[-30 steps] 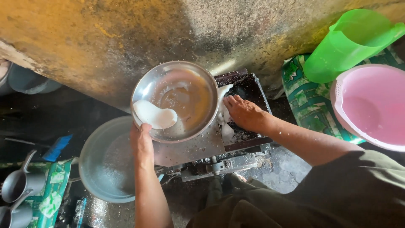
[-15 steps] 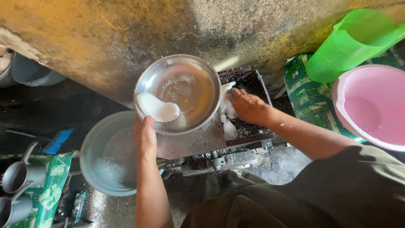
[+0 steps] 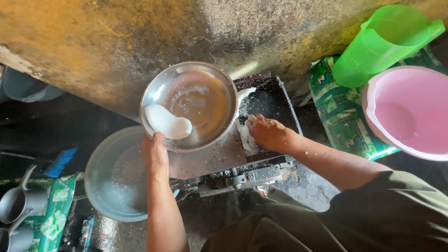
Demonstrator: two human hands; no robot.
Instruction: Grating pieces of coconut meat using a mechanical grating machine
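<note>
Left hand point(image 3: 156, 154) grips rim of steel bowl point(image 3: 205, 100), same hold as a second ago; white coconut piece point(image 3: 167, 122) inside. Right hand point(image 3: 268, 132) shifted down slightly, fingers curled on white gratings point(image 3: 246, 140) in dark tray point(image 3: 275, 100). Gathering continues.

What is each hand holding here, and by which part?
The left hand holds the steel bowl by its near rim, a white piece inside. The right hand presses on white pieces in the dark tray; its grip cannot be told.

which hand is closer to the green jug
Right. The right hand presses white pieces on the dark tray, toward the green jug; the left hand holds the steel bowl, farther off.
</note>
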